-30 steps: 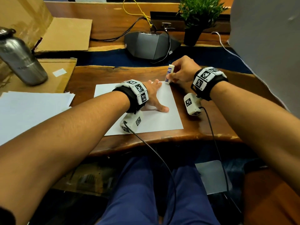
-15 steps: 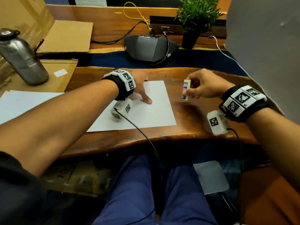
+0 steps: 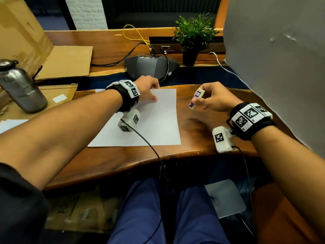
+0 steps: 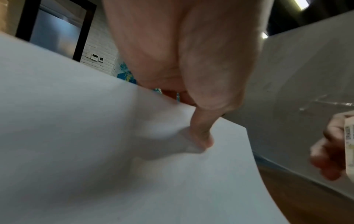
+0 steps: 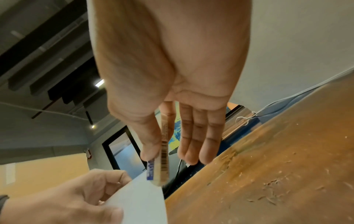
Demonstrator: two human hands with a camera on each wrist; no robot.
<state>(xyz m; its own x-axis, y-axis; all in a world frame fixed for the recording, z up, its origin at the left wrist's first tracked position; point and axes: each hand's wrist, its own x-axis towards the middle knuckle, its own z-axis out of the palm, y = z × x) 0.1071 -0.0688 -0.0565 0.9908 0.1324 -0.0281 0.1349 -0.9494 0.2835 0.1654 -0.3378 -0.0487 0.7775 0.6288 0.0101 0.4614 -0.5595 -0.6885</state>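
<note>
A white paper sheet [image 3: 154, 124] lies on the wooden desk [image 3: 198, 131]. My left hand [image 3: 154, 93] pinches the sheet's far edge, the thumb [image 4: 203, 136] on top and the fingers under it, so that edge curls up off the desk. In the left wrist view the paper [image 4: 95, 151] fills the lower frame. My right hand [image 3: 198, 101] hovers above bare wood to the right of the sheet and pinches a small white eraser [image 3: 196, 98] with a blue label. The eraser [image 5: 162, 151] sits between thumb and forefinger, the other fingers straight. The left hand [image 5: 76, 197] and paper corner [image 5: 143, 204] show below it.
A steel bottle [image 3: 21, 88] stands at the left by flat cardboard [image 3: 66, 62] and a paper stack [image 3: 10, 124]. A black conference speaker [image 3: 151, 67] with cables and a potted plant [image 3: 193, 37] sit behind. A grey partition [image 3: 281, 59] closes the right side.
My right hand carried the eraser off the sheet's far edge to the right and raised it. My left hand went from pressing flat on the paper to pinching and lifting its far edge.
</note>
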